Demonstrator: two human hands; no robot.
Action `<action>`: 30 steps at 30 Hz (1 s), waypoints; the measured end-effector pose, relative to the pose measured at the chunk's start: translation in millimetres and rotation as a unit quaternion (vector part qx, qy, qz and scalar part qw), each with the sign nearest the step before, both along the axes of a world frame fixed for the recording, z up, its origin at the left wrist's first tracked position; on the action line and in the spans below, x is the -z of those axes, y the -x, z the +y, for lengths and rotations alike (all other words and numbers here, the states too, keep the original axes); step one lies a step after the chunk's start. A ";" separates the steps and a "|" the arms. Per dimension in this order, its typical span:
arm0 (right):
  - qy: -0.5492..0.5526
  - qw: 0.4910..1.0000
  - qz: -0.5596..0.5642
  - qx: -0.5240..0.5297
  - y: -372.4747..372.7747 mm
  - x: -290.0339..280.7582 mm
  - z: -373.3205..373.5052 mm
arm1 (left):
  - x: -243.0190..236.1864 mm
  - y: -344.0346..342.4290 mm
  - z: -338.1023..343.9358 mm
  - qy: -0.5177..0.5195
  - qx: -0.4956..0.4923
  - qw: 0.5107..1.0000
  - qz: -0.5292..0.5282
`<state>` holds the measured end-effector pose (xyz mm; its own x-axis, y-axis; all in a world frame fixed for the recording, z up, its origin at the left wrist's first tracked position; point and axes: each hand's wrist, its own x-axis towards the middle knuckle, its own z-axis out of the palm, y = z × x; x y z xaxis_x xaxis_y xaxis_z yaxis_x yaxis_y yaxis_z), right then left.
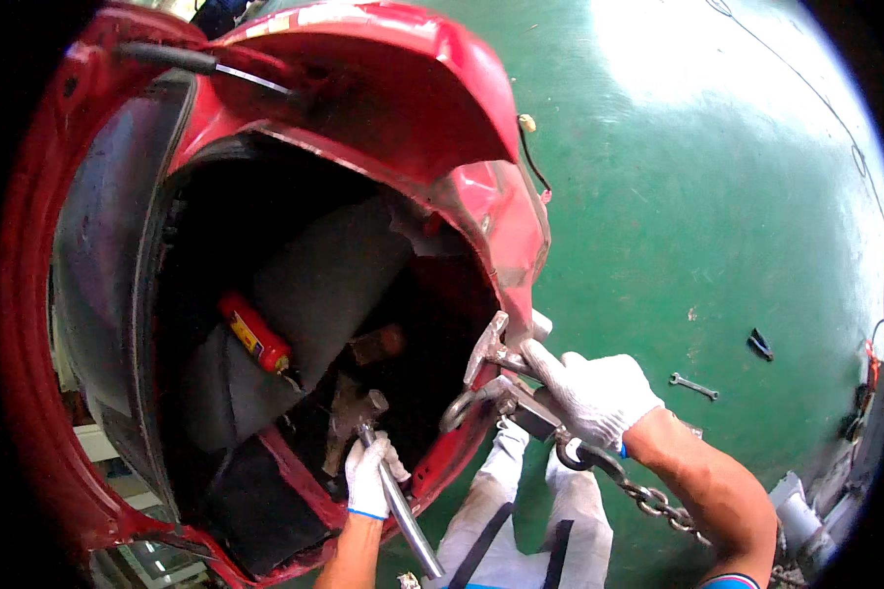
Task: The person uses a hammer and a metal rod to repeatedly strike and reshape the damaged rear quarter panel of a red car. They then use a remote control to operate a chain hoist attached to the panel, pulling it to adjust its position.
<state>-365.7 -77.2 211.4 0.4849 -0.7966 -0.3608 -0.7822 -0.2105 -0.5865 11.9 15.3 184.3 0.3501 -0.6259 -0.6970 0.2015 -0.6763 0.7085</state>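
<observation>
My left hand (371, 475), in a white glove, is closed around the metal handle of a hammer (414, 530). The hammer's head points into the open boot of a red car (383, 29). At the boot's right edge my gloved right hand (599, 398) curls over the shaft of a T-shaped metal tool (487, 349); part of its grip is hidden by the fingers. Just below sits a steel pulling clamp (534, 416) at the body edge. A hook (572, 454) joins it to a heavy chain (653, 501), which runs under my right forearm.
Inside the boot lie a red fire extinguisher (255, 334) and a grey panel (314, 275). The raised tailgate (118, 216) stands at the left. On the green floor (638, 226) are a spanner (694, 386) and a small black object (759, 344).
</observation>
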 end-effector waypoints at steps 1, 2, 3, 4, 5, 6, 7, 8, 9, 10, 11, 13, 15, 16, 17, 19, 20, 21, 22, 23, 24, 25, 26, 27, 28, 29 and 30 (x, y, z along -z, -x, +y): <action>0.005 1.000 -0.001 -0.005 -6.9 -8.7 -5.5 | 11.9 -10.0 8.2 -0.011 -0.006 1.000 0.001; 0.010 1.000 -0.003 -0.010 -15.4 -15.0 -9.9 | 21.7 -17.6 15.7 -0.023 -0.012 1.000 0.003; 0.047 0.999 -0.010 -0.013 -25.8 -14.6 -11.0 | 29.0 -21.3 21.6 -0.027 -0.031 0.999 0.008; 0.060 0.998 0.004 -0.031 -34.0 -21.2 -12.6 | 35.0 -24.1 26.4 -0.037 -0.038 0.999 0.008; 0.051 0.998 0.009 -0.047 -38.6 -22.0 -13.8 | 40.3 -26.4 30.7 -0.048 -0.045 0.998 0.008; 0.045 0.997 0.013 -0.064 -42.7 -24.1 -15.7 | 43.6 -29.7 34.8 -0.057 -0.052 0.997 0.007; -0.005 0.998 0.037 -0.052 -42.6 -27.5 -23.4 | 49.1 -33.9 39.0 -0.063 -0.054 0.997 0.006; -0.054 0.996 0.060 -0.039 -38.8 -30.0 -32.5 | 50.9 -36.1 43.4 -0.065 -0.052 0.996 0.012; -0.077 0.994 0.075 -0.007 -34.5 -21.9 -40.8 | 53.3 -35.1 42.7 -0.064 -0.047 0.997 0.022; -0.064 0.991 0.114 -0.040 -32.6 -22.7 -38.4 | 56.0 -34.6 42.5 -0.063 -0.042 0.997 0.031; -0.063 0.991 0.114 -0.031 -35.5 -28.9 -30.8 | 58.9 -37.5 43.4 -0.062 -0.037 0.996 0.049; -0.052 0.994 0.094 -0.030 -49.3 -41.3 -27.5 | 65.8 -44.0 50.5 -0.063 -0.030 0.996 0.061; -0.056 0.995 0.076 -0.043 -49.3 -39.4 -31.3 | 76.0 -50.6 58.2 -0.063 -0.037 0.995 0.066; -0.058 0.995 0.074 -0.042 -46.2 -38.0 -33.0 | 78.7 -48.1 53.9 -0.069 -0.022 0.995 0.067; -0.040 0.997 0.069 0.003 -31.6 -11.4 -30.2 | 80.3 -43.9 49.9 -0.074 -0.008 0.995 0.067; -0.063 0.990 0.124 -0.002 -36.5 -20.1 -29.8 | 77.3 -40.6 50.6 -0.097 -0.020 0.994 0.051; -0.064 0.989 0.130 0.009 -40.8 -26.2 -23.7 | 78.7 -40.5 50.9 -0.089 -0.015 0.994 0.055; -0.009 0.998 0.067 0.018 -37.3 -27.4 -16.5 | 81.8 -40.7 52.3 -0.086 -0.006 0.994 0.060; -0.031 0.997 0.065 0.009 -33.1 -26.8 -16.4 | 85.7 -40.6 54.9 -0.082 0.004 0.995 0.064; -0.053 0.997 0.061 0.000 -27.4 -24.8 -20.9 | 92.2 -39.8 62.4 -0.089 0.005 0.995 0.051; -0.070 0.996 0.056 -0.005 -25.5 -21.0 -29.0 | 91.5 -38.5 59.2 -0.089 0.004 0.994 0.068; -0.066 0.996 0.060 0.012 -18.5 -12.1 -27.4 | 94.1 -40.5 63.1 -0.095 0.001 0.994 0.055; -0.068 0.996 0.045 0.031 -14.8 -12.1 -20.1 | 96.4 -43.1 66.0 -0.100 -0.003 0.994 0.043; -0.078 0.994 0.045 0.054 -7.5 -14.0 -7.2 | 102.4 -34.5 64.8 -0.103 -0.011 0.992 0.065; -0.089 0.993 0.033 0.071 -4.4 -12.6 8.0 | 99.7 -29.0 63.3 -0.100 0.002 0.993 0.060; -0.079 0.989 -0.014 0.123 -1.6 -10.4 23.0 | 98.7 -26.0 62.2 -0.106 -0.002 0.993 0.056; -0.089 0.983 -0.053 0.149 -2.1 -9.8 32.5 | 95.1 -26.0 59.2 -0.104 -0.010 0.993 0.045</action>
